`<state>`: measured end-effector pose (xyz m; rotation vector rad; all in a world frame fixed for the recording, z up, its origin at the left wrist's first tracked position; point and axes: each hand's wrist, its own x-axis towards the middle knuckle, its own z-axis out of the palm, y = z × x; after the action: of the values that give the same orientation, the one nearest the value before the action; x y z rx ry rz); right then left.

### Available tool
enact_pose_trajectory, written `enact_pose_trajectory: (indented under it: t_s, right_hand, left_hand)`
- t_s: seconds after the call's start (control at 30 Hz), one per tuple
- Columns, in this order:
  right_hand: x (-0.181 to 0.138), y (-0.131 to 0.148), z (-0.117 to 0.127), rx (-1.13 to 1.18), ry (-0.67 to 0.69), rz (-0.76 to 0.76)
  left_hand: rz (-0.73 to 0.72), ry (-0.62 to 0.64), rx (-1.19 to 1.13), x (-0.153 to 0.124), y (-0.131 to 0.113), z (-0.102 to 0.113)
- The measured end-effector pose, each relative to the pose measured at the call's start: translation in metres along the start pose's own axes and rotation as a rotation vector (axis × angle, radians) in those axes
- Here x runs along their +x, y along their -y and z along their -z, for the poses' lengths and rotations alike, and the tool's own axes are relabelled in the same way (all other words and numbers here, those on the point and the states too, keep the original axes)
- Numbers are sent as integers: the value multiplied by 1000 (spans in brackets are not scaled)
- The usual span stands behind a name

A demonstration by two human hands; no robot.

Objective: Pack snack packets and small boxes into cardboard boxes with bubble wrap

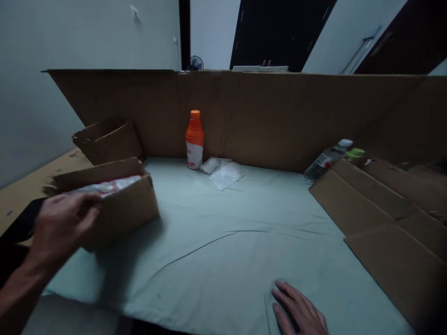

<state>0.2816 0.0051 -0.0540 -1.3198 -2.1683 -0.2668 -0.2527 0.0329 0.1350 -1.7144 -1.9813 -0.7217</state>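
Both hands are well apart: the left hand (66, 223) is raised at the near rim of an open cardboard box (129, 207) on the left of the worktop (216, 274), its fingers curled, while the right hand (302, 311) lies low at the near edge, fingers a little parted, over a clear flat piece (269, 312). Whether the left fingers grip anything cannot be told, since motion blurs them. Plain brown and low-walled, the box sits at an angle on the pale green cloth, its upper edges rough, with whitish and red wrapped contents (113, 185) showing just inside the top. What those contents are is hard to make out; the front wall and the left hand hide most of them. The clear piece shows only as a faint outline beside the right fingers, the rest covered or lost against the cloth, and the frame's bottom edge cuts off the right wrist. A dark object (24, 218) behind the left hand is partly hidden and unreadable.
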Motion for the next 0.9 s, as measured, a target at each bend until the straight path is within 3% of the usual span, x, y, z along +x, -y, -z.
enact_pose_trajectory:
  t_s: [0.17, 0.27, 0.33, 0.43, 0.5, 0.57, 0.63, 0.73, 0.83, 0.9]
  right_hand:
    - [30, 35, -3, 164, 5, 2]
    - [47, 47, -1, 255, 52, -20]
    - [55, 48, 1, 316, 100, -66]
    - [66, 44, 5, 420, 189, -160]
    - [74, 41, 5, 492, 245, -206]
    - [83, 40, 1, 562, 288, -226]
    - [93, 43, -6, 623, 314, -221]
    - [107, 51, -21, 692, 346, -173]
    - [114, 58, -34, 723, 381, -133]
    - [114, 60, -39, 739, 383, -130]
  left_hand:
    - [-406, -74, -237, -35, -90, -13]
    - [-512, -67, -332, -49, -127, -12]
    - [-514, -108, -372, -60, -137, -6]
    - [-375, -226, -371, -79, -134, 1]
    - [-149, -323, -402, -92, -126, -3]
    - [126, -305, -480, -105, -117, -17]
    - [372, -130, -573, -117, -108, -40]
    - [610, 203, -757, -129, -101, -76]
    - [700, 388, -877, -129, -105, -97]
    - [697, 399, -856, -128, -110, -104]
